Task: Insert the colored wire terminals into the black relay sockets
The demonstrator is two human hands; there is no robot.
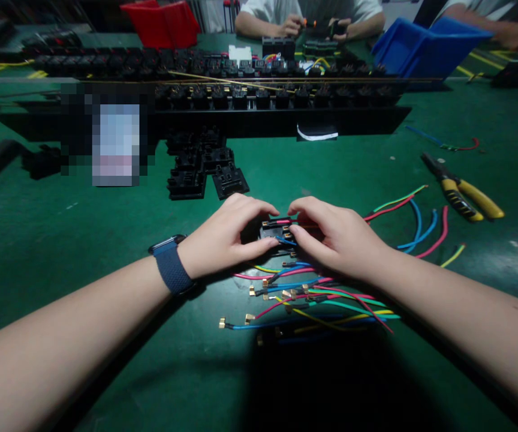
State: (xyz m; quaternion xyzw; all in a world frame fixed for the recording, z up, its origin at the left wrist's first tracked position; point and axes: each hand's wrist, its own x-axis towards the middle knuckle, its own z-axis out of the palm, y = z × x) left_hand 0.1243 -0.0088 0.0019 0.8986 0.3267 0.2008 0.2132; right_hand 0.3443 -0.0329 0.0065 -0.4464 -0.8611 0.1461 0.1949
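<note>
Between my hands is a small black plastic socket module [271, 231] with metal contacts. My left hand [236, 231], with a watch on its wrist, curls around its left side, thumb at the near edge. My right hand [331, 231] pinches at its right side, on a red wire [282, 222] whose end lies along the module's far edge. A blue wire [286, 241] also shows by the right thumb. Just below the hands lies a loose bunch of red, blue, green and yellow wires [331, 295] with brass crimp terminals [252, 290]. The right fingers partly hide the wire ends.
Several black socket modules [187, 183] lie beyond my left hand. Yellow-handled pliers [459, 189] rest at right. Long black strips [259, 117] filled with modules cross the table. Behind stand a red bin [162, 24] and a blue bin [425, 51]; other people's hands [292, 27] work there.
</note>
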